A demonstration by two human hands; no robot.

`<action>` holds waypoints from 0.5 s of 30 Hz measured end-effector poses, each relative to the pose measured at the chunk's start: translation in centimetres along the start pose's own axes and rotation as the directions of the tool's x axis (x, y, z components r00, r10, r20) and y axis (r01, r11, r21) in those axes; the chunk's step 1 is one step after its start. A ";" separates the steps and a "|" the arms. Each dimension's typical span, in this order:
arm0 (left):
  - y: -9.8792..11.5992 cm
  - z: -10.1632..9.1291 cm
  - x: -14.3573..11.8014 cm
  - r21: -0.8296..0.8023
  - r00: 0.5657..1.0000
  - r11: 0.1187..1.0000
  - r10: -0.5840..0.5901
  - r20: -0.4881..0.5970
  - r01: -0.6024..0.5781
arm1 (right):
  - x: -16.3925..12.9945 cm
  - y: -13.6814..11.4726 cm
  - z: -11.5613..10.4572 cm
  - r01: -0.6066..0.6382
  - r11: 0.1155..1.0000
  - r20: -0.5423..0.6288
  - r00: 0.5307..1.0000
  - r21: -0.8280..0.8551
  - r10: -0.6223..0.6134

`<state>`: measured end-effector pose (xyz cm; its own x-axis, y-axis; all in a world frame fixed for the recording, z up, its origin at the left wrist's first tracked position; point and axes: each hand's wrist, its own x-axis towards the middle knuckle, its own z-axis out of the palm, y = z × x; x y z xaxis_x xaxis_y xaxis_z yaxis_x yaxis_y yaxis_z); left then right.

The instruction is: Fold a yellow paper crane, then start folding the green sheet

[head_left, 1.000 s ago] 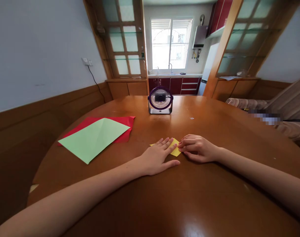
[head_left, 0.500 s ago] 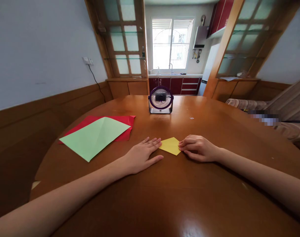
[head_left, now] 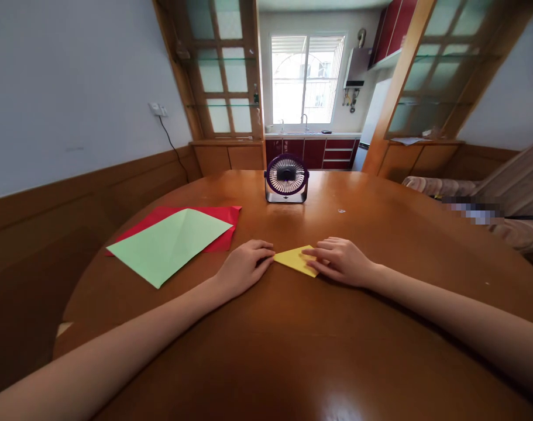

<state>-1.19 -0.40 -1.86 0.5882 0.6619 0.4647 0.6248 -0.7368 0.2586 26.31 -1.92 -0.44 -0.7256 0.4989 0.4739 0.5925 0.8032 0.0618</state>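
Note:
A small folded yellow paper (head_left: 295,259) lies flat on the round wooden table (head_left: 292,351), between my two hands. My left hand (head_left: 243,266) rests on the table with its fingers curled, the fingertips touching the paper's left corner. My right hand (head_left: 340,261) lies over the paper's right part, fingers pressing down on it. Neither hand has lifted the paper off the table.
A light green sheet (head_left: 169,242) lies on top of a red sheet (head_left: 217,215) at the left of the table. A small purple desk fan (head_left: 286,178) stands at the far side. Behind it are a kitchen window and wooden glass-door cabinets.
My left hand came off the yellow paper, slid left, then curled its fingers at the paper's left corner. My right hand moved left, further onto the paper.

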 end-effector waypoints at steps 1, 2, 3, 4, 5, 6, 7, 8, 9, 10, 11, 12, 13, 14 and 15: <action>-0.1 0.1 0.2 -0.029 1.000 1.000 0.003 -0.017 -0.004 | 0.3 -0.2 0.3 -0.007 0.999 0.004 1.000 -0.039 0.008; -0.3 0.1 0.4 -0.057 1.000 0.998 0.015 -0.023 -0.016 | 0.6 -0.4 0.5 -0.014 0.998 0.011 1.000 -0.069 0.015; -0.5 0.1 0.5 -0.080 0.999 0.996 0.035 -0.021 -0.036 | 0.8 -0.6 0.7 -0.014 0.996 0.025 1.000 -0.090 0.016; -0.7 0.0 0.6 -0.098 0.998 0.993 0.058 -0.015 -0.059 | 1.0 -0.7 0.9 -0.012 0.995 0.040 0.999 -0.104 0.016; -0.9 -0.1 0.7 -0.111 0.996 0.990 0.086 -0.007 -0.086 | 1.1 -0.8 1.0 -0.008 0.994 0.054 0.998 -0.107 0.014; -1.1 -0.2 0.8 -0.117 0.993 0.986 0.121 0.007 -0.119 | 1.2 -0.9 1.1 -0.002 0.995 0.065 0.998 -0.102 0.009; -1.3 -0.3 0.9 -0.116 0.987 0.981 0.161 0.022 -0.158 | 1.3 -0.9 1.2 0.005 0.996 0.069 0.998 -0.090 0.001; -1.4 -0.5 0.9 -0.111 0.978 0.974 0.203 0.036 -0.198 | 1.3 -0.9 1.2 0.020 0.997 0.072 0.997 -0.069 -0.015; -1.6 -0.6 1.0 -0.102 0.968 0.965 0.246 0.050 -0.240 | 1.3 -0.9 1.3 0.040 0.998 0.074 0.997 -0.039 -0.037; -1.7 -0.7 1.1 -0.089 0.957 0.956 0.285 0.058 -0.280 | 1.4 -0.9 1.3 0.063 0.998 0.078 0.995 0.000 -0.063; -1.8 -0.9 1.1 -0.071 0.946 0.947 0.319 0.062 -0.314 | 1.4 -0.8 1.3 0.091 0.995 0.088 0.992 0.050 -0.095; -1.9 -1.0 1.2 -0.049 0.936 0.938 0.346 0.065 -0.344 | 1.4 -0.7 1.4 0.114 0.987 0.107 0.986 0.109 -0.125; -2.0 -1.2 1.2 -0.025 0.926 0.929 0.371 0.072 -0.370 | 1.5 -0.6 1.4 0.123 0.977 0.133 0.980 0.171 -0.147; -2.0 -1.3 1.2 -0.001 0.915 0.919 0.393 0.087 -0.395 | 1.5 -0.5 1.4 0.118 0.966 0.163 0.974 0.229 -0.158; -2.1 -1.5 1.2 0.024 0.906 0.909 0.411 0.104 -0.416 | 1.6 -0.5 1.4 0.101 0.955 0.195 0.968 0.278 -0.159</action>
<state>-2.54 1.74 -0.58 0.8432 0.3107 0.4388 0.3356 -0.9417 0.0219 24.40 -1.04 -1.00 -0.8647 0.4184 0.2780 0.3954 0.9082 -0.1370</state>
